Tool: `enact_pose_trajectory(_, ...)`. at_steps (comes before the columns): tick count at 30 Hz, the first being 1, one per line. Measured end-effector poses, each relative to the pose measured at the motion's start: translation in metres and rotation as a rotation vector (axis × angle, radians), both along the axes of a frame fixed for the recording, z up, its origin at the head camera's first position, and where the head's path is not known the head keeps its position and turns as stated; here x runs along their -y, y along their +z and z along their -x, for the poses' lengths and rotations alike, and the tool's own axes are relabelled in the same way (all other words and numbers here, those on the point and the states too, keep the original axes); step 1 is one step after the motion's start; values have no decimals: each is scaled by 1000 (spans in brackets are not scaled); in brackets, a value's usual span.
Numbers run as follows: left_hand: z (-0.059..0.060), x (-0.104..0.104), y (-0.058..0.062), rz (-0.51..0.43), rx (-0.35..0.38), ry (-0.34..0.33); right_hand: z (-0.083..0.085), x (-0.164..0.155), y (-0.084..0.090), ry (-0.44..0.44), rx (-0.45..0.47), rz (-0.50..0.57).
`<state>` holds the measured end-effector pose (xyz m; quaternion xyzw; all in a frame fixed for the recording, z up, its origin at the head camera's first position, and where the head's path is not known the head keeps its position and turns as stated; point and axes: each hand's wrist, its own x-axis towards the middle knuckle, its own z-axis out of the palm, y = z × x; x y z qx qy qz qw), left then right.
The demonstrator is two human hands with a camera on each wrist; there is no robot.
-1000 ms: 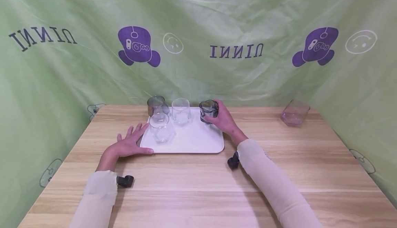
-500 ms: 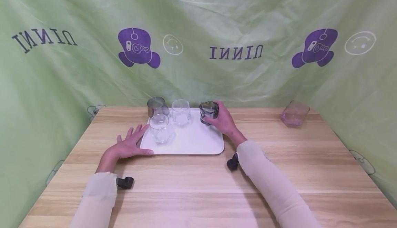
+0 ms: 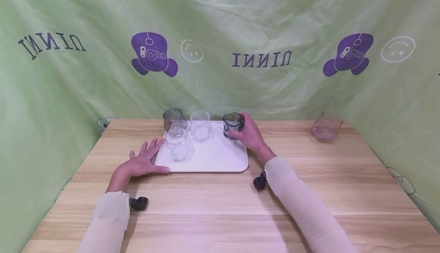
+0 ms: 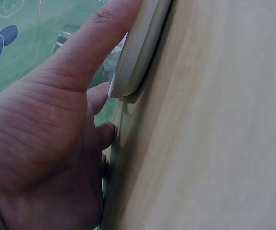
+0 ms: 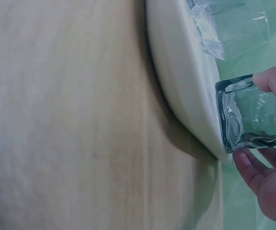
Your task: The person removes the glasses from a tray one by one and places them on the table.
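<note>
A wooden table point(image 3: 220, 199) is backed by a green printed cloth backdrop point(image 3: 240, 23), which is hung behind it and along both sides. A white rectangular tray point(image 3: 213, 157) is laid on the far middle of the table. Its near left corner is touched by the left hand point(image 3: 142, 161), which is laid flat on the wood with the fingers spread and straight and the thumb set along the tray's near edge; nothing is held by it. In the left wrist view the thumb point(image 4: 95, 48) is seen pressed against the tray's rim point(image 4: 138, 52).

The dark wavy glass point(image 3: 233, 126) is gripped by the right hand point(image 3: 251, 134) at the tray's far right corner, with fingers and thumb curled round its wall. In the right wrist view the glass point(image 5: 246, 112) is seen at the tray's edge; whether its base is resting on the tray cannot be told.

Three more tumblers are stood upright on the tray's far left part: a grey glass point(image 3: 173, 118) at the far corner, a clear round glass point(image 3: 200, 125) just beside it, and a clear hexagonal glass point(image 3: 178, 143) nearer. A pink square glass point(image 3: 326, 126) is stood well apart at the table's far right.
</note>
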<state>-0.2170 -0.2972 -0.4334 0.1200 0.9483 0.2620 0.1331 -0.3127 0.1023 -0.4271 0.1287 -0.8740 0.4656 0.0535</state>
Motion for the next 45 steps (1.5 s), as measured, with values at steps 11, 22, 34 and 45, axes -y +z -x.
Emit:
enact_pose_trajectory(11, -1, 0, 1, -1, 0, 2, -4, -24, 15, -25, -30, 20)
enact_pose_trajectory(22, -1, 1, -1, 8, 2, -2, -5, -65, 23, -79, -41, -7)
enact_pose_trajectory(34, 1, -1, -1, -1, 0, -2, -13, -122, 25, -158, -11, -63)
enact_pose_trajectory(45, 0, 0, 0, 4, 5, 3, -21, -159, 22, -183, 37, -63)
